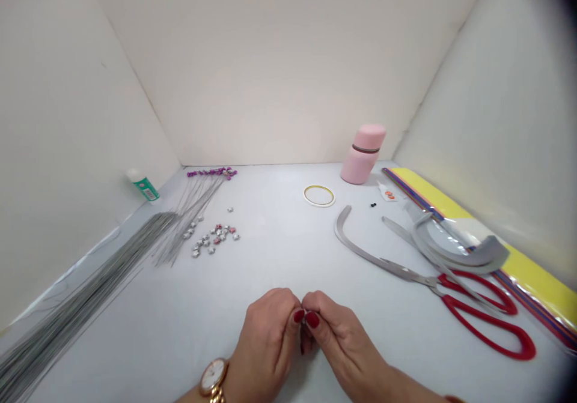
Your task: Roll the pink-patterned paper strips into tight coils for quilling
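Observation:
Close together at the front of the table, my left hand and my right hand meet at the fingertips. Both are closed, thumbs and fingers pinched around something tiny that the fingers almost wholly hide; its kind does not show. Ahead and to the left lie several small folded paper stars, silver and pink. To the right, curved silver-grey paper strips lie by a pair of scissors with red handles, its blades apart.
At left lies a long bundle of grey wires, and behind it purple-tipped stems. A glue bottle leans by the left wall. Toward the back are a tape roll, pink flask, small white tube and coloured sheets.

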The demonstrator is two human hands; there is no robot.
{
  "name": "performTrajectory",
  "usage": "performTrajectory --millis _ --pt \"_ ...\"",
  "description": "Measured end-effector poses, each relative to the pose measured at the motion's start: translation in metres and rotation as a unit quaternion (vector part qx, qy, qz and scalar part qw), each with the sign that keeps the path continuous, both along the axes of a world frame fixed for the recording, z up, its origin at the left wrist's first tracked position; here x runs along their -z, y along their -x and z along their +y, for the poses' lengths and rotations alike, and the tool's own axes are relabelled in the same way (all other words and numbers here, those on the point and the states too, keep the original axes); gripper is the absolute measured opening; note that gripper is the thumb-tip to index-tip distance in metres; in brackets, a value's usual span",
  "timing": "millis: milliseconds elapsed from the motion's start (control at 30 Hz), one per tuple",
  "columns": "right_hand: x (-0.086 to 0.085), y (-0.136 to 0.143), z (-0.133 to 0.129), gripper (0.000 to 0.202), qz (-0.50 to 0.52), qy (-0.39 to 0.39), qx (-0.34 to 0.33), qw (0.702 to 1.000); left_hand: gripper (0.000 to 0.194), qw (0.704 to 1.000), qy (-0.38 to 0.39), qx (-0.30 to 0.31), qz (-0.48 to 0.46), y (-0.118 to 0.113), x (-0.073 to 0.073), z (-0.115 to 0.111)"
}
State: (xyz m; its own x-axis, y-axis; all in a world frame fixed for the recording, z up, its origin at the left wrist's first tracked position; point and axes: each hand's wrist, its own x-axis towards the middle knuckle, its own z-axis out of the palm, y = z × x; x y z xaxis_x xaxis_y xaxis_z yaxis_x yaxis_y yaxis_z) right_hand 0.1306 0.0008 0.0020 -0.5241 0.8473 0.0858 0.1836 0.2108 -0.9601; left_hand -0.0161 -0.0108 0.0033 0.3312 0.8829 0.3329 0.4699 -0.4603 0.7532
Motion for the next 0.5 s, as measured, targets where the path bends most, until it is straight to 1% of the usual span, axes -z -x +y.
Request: performTrajectory --millis 133,233,267,333,400,433,467,500 --pt "0.0000 -0.0009 0.0000 0.031 0.024 0.018 -0.010 1.000 0.037 1.000 -0.005 0.006 -0.006 -0.0001 -0.0005 0.0006" --pt "0.0003 -0.0006 0.0012 0.031 0.056 0.052 -0.010 0.997 0.038 1.000 0.019 0.006 -0.016 -0.0011 -0.0008 0.0010" --pt "0.0001 0.0001 0.0020 0.030 0.070 0.075 -0.009 0.995 0.038 0.999 0.044 0.006 -0.027 -0.0018 -0.0009 0.0012" --pt "-0.0006 0.0022 0.0040 0.029 0.102 0.134 -0.005 0.986 0.037 0.990 0.124 0.007 -0.073 -0.0035 -0.0007 0.0019" --pt "-0.0010 0.0046 0.0055 0.030 0.129 0.185 -0.001 0.974 0.036 0.968 0.204 0.000 -0.143 -0.0052 -0.0004 0.0027" --pt "-0.0008 0.0056 0.0059 0.030 0.135 0.198 0.005 0.971 0.034 0.959 0.228 -0.001 -0.171 -0.0059 -0.0002 0.0030" --pt "-0.0002 0.0062 0.0060 0.030 0.137 0.201 0.011 0.970 0.032 0.954 0.236 -0.003 -0.183 -0.0063 -0.0002 0.0032" --pt "0.0005 0.0065 0.0058 0.029 0.134 0.198 0.018 0.971 0.031 0.957 0.230 -0.007 -0.179 -0.0065 -0.0003 0.0032"
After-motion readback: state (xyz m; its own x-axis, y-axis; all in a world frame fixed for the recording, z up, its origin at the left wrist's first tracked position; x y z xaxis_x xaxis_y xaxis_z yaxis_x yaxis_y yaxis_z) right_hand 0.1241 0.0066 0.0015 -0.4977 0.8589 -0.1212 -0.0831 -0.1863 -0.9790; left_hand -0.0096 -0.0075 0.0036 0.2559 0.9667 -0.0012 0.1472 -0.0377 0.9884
